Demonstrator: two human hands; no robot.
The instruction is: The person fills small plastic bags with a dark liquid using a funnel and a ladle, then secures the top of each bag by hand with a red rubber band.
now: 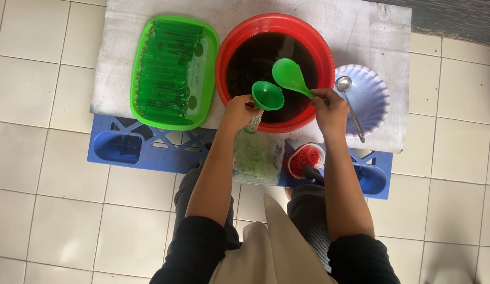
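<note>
My left hand [237, 111] holds a green funnel [267, 95] set in the top of a clear plastic bag [257, 155] that hangs below it. My right hand [328, 109] grips the handle of a green ladle [289, 75], whose bowl hovers over a red basin [224, 48] full of dark liquid. The funnel sits just left of the ladle, at the basin's near rim.
A green tray [209, 79] stacked with several filled green packs lies left of the basin. A white bowl [375, 94] with a metal spoon [348, 103] sits to the right. A small red tub of rubber bands [304, 159] rests near the blue crate [124, 148] under the board.
</note>
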